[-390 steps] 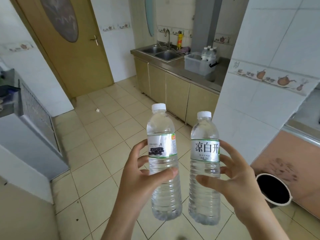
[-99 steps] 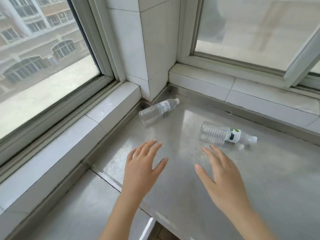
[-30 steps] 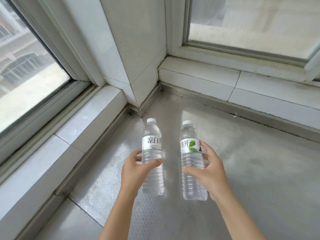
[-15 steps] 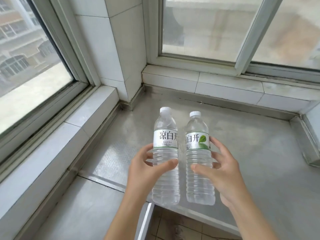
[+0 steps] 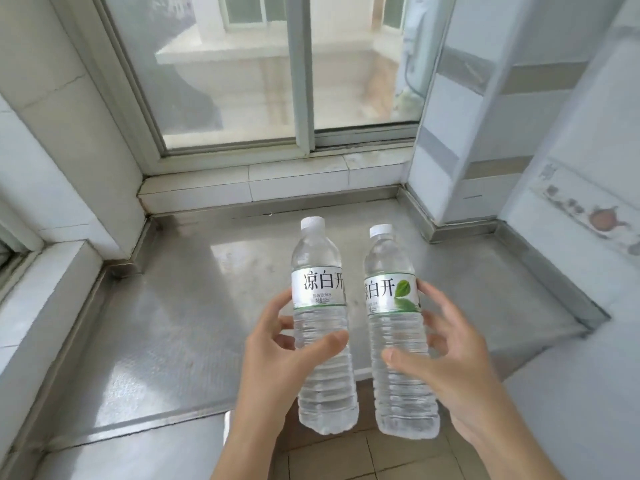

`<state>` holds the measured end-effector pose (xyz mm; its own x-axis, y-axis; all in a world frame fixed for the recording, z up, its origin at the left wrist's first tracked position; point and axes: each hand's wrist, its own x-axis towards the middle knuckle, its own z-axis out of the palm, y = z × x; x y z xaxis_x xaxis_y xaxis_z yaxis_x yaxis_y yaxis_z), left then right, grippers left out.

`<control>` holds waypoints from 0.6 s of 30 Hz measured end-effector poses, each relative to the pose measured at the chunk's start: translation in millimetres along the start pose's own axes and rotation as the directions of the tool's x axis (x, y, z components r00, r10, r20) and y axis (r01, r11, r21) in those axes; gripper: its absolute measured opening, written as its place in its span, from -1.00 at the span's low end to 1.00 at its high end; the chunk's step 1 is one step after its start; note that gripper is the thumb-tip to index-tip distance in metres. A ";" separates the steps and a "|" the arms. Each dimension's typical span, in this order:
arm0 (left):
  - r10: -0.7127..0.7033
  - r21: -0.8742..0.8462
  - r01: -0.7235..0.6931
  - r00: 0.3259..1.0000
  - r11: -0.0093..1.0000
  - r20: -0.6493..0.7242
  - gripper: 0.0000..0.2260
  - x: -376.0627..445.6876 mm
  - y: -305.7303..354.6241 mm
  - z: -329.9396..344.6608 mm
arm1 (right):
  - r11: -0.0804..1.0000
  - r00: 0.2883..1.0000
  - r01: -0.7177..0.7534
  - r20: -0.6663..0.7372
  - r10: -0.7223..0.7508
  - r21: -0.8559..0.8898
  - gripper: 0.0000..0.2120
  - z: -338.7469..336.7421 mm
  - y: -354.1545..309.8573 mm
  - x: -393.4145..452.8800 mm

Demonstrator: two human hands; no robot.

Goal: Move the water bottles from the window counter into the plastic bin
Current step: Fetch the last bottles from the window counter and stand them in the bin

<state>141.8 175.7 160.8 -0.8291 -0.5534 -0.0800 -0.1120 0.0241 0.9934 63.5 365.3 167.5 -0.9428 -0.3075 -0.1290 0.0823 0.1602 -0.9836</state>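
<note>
I hold two clear water bottles upright, side by side, in front of the steel window counter (image 5: 180,327). My left hand (image 5: 277,355) grips the left bottle (image 5: 320,296) around its middle; its white label carries black characters. My right hand (image 5: 450,362) grips the right bottle (image 5: 393,296), whose label shows a green leaf. Both have white caps. Their bases hang past the counter's front edge, above the tiled floor. No bottle lies on the counter. The plastic bin is out of view.
A sliding window (image 5: 284,71) rises behind the counter above a tiled sill (image 5: 270,181). White tiled walls (image 5: 568,258) close in on the right, a second sill (image 5: 38,289) on the left. Beige floor tiles (image 5: 346,459) show below the counter edge.
Both hands have drawn the bottles back from over the counter to its front edge. My view has swung right and up, bringing the sliding window and right wall into sight.
</note>
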 end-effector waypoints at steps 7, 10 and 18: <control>0.012 0.010 -0.016 0.949 1.000 0.314 -0.34 -35.5 5.1 85.6 | 0.998 0.952 0.009 -0.306 0.008 0.057 -0.11 -91.4 12.8 -74.2; 0.024 0.017 -0.036 0.889 0.999 0.457 -0.32 -65.0 6.6 127.2 | 0.997 0.898 -0.018 -0.438 0.047 0.070 -0.12 -132.6 24.3 -118.2; 0.047 0.011 -0.083 0.662 0.996 0.748 -0.36 -178.1 3.2 218.5 | 0.991 0.733 -0.033 -0.671 0.110 0.127 -0.14 -216.1 62.5 -256.3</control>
<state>169.4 456.3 160.4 -0.9640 0.2570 -0.0677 -0.0487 0.0797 0.9956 240.5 656.8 166.3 -0.8990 0.4216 -0.1185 0.1534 0.0498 -0.9869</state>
